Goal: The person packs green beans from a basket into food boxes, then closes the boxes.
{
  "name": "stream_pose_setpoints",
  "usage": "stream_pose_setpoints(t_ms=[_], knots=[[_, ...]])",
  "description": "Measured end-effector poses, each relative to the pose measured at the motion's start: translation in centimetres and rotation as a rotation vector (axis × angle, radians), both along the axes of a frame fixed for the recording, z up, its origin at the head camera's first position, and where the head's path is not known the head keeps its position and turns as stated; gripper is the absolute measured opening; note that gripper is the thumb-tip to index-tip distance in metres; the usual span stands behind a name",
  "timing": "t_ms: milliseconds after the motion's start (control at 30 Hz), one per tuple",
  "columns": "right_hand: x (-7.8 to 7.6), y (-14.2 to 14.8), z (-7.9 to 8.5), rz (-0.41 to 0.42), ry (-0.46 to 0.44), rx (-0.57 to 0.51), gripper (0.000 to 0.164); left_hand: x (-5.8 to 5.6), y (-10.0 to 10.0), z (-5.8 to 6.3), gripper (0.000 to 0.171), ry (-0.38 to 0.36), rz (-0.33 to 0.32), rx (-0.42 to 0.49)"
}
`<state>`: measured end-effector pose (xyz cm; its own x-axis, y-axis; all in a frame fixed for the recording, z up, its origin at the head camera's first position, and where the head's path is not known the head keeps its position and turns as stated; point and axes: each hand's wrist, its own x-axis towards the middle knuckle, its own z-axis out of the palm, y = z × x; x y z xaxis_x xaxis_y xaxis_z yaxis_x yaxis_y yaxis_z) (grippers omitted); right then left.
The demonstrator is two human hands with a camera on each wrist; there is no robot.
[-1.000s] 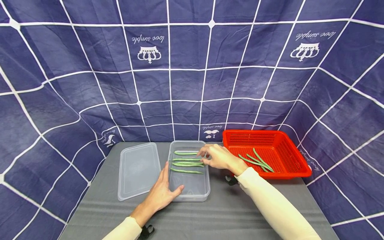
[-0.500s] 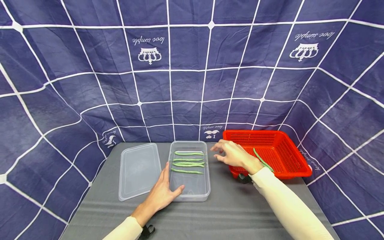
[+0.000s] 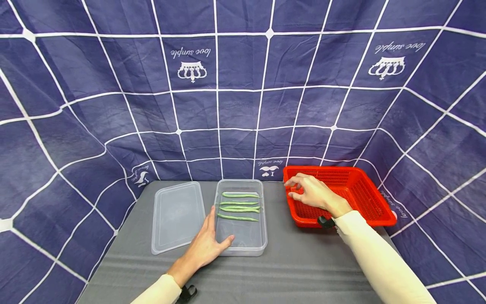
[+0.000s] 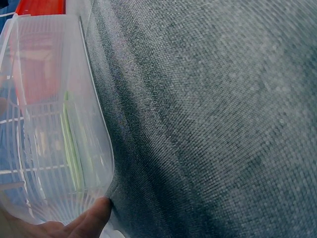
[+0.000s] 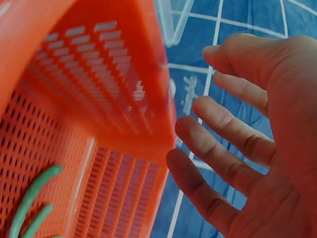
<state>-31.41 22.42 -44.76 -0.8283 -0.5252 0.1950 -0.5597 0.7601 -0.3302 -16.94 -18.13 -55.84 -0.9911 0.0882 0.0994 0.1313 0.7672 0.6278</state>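
Note:
My left hand (image 3: pixel 205 245) steadies a clear plastic food container (image 3: pixel 243 252), its straight fingers along the left wall and the thumb over the near part. Several green beans (image 3: pixel 238 218) lie crosswise inside, in roughly parallel rows. In the left wrist view, fingertips (image 4: pixel 101 208) touch the container's lower corner. Above the left side of a red perforated basket (image 3: pixel 376 221) is my right hand (image 3: pixel 313 192), its fingers loosely bent and holding nothing. The right wrist view shows green beans (image 5: pixel 32 193) in the basket; from the head they are hidden behind hand and arm.
Left of the container lies its translucent lid (image 3: pixel 178 219), flat on the grey cloth (image 3: pixel 273 274). A blue curtain with white lines (image 3: pixel 239 105) hangs close behind the container and basket. The basket's raised rim stands beside the right hand.
My right hand has let go of a bean in the container and moved right, over the basket. The left hand has stayed at the container.

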Motion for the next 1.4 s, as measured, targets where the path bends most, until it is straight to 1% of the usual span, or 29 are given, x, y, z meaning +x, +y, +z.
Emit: stream_pose_setpoints(t_ms=[333,467,700,967,1100,1200,1333,1400], knots=[[-1.2,3.0,-0.5,0.001,0.009,0.008,0.033,-0.1,0.0,0.1,0.128,0.013,-0.001,-0.004],[-1.7,4.2,-0.8,0.010,-0.008,0.012,0.033,0.0,0.0,0.1,0.129,0.006,0.002,-0.002],[-3.2,6.2,-1.6,0.022,-0.055,0.018,0.036,0.0,0.0,0.1,0.128,0.003,0.006,0.000],[-4.3,7.9,-2.3,0.034,-0.197,0.038,0.045,0.1,0.1,0.1,0.128,0.017,0.004,-0.002],[-4.8,8.4,-2.6,0.072,-0.271,0.039,0.050,0.1,0.2,0.1,0.128,0.023,0.008,-0.005],[-5.0,8.7,-2.9,0.097,-0.350,0.022,0.052,0.0,0.2,0.1,0.128,0.023,0.011,-0.008],[-5.3,8.9,-3.2,0.096,-0.459,0.013,0.057,0.0,0.2,0.0,0.128,0.025,0.011,-0.008],[-5.4,8.9,-3.4,0.082,-0.504,0.016,0.059,0.0,0.2,0.0,0.128,0.027,0.011,-0.010]])
